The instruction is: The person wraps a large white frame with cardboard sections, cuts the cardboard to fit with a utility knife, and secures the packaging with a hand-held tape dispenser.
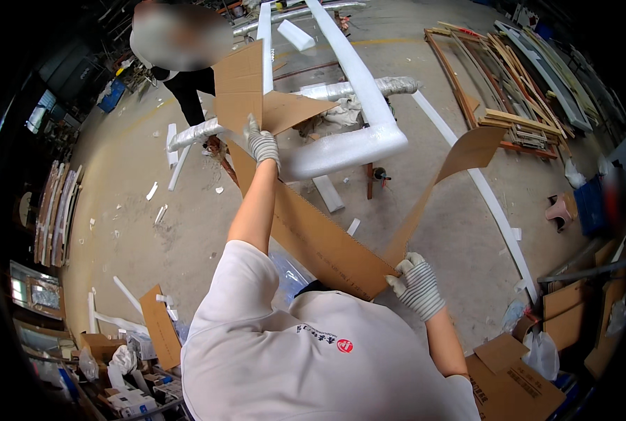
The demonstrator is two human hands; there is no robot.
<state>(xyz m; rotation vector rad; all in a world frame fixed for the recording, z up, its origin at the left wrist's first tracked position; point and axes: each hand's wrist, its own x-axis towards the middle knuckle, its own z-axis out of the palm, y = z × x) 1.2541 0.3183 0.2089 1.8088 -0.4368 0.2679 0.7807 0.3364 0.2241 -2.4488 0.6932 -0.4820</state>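
Head view: gloved hands (416, 284) on cardboard strip (320, 242)

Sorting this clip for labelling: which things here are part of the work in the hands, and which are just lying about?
In hand:
- long cardboard strip, gripped by left hand and right hand
- white foam-wrapped frame, touching the strip

Lying about:
- wooden frames stacked on the floor
- foam offcuts
- cardboard pieces

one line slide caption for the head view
Gloved left hand and right hand hold a long brown cardboard strip against a white foam-wrapped frame.
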